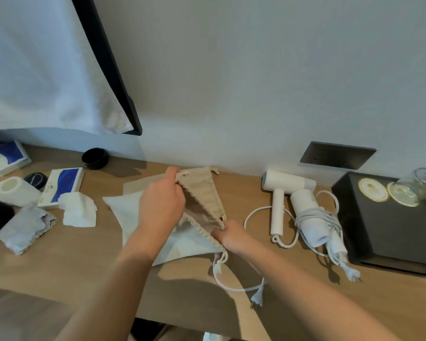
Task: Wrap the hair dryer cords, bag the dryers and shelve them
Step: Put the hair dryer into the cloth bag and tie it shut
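Nearest, a loose white cord point(234, 284) loops across the wooden worktop point(84, 262), its plug point(257, 297) at the front edge. Just beyond, the right hand point(234, 236) pinches the lower corner of a beige drawstring bag point(202, 198), grip closed on the fabric; the left hand point(161, 203) grips the bag's upper edge, fingers curled tight, stretching its mouth apart. Under the bag lies a white cloth point(126, 207). To the right, two white hair dryers point(287, 184) lie side by side, one wound in its cord point(317, 217), beside a black box point(391, 225). Tissue packs point(63, 185) sit far left.
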`<state>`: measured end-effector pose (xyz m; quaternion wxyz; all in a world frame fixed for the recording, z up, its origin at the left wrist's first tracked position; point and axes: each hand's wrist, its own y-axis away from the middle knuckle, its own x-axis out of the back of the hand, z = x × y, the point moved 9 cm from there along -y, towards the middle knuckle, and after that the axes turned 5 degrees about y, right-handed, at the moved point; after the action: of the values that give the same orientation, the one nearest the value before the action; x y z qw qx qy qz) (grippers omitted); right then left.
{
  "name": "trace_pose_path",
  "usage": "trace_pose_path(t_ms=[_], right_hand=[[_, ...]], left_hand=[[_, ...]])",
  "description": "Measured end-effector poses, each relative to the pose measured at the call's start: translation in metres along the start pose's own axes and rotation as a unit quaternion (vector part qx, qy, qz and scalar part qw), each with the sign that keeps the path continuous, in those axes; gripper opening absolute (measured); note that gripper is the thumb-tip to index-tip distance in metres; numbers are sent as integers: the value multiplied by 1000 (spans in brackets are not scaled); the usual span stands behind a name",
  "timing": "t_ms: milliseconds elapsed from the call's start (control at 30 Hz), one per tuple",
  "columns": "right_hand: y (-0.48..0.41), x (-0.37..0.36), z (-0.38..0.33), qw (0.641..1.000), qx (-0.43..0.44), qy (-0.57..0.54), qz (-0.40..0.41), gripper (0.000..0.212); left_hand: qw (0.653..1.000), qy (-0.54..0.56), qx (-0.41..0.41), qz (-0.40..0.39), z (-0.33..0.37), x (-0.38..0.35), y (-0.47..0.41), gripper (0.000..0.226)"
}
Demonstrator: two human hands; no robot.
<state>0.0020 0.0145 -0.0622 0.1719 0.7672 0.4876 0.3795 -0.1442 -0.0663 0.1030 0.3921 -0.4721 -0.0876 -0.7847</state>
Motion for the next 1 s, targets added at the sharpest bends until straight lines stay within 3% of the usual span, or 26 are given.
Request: trace_pose_path(t_ms=[67, 133, 233, 333, 400, 500, 600, 700, 833, 1000], right_hand=[[19, 29, -11, 995, -26, -94, 0, 21], [37, 71, -31, 991, 10, -124, 40, 16], [72, 146, -65, 967, 111, -165, 158, 12], [124, 212, -83, 911, 221, -170, 303, 12], [150, 233, -75, 885, 263, -117, 365, 20], [124, 219, -20, 930, 171, 33, 323, 31], [88, 187, 54, 958, 73, 108, 256, 27], [83, 175, 85, 963, 69, 88, 244, 16], [89, 175, 79, 957, 107, 96, 250, 21], [93, 181, 95, 964, 116, 89, 221, 22]], left_hand=[[999, 34, -21, 34, 19, 22, -4, 26], [996, 58, -37, 63, 40, 40, -8, 22], [985, 118, -60, 115, 80, 67, -13, 14], [962, 180, -103, 178, 122, 88, 0, 5], [959, 198, -94, 179, 132, 75, 14, 16], [995, 87, 1, 45, 108, -7, 24, 21], [989, -61, 46, -127, 81, -94, 50, 13], [983, -85, 56, -155, 78, -123, 71, 18], [988, -65, 53, -130, 96, -124, 78, 39], [982, -46, 90, -160, 99, -143, 88, 38]])
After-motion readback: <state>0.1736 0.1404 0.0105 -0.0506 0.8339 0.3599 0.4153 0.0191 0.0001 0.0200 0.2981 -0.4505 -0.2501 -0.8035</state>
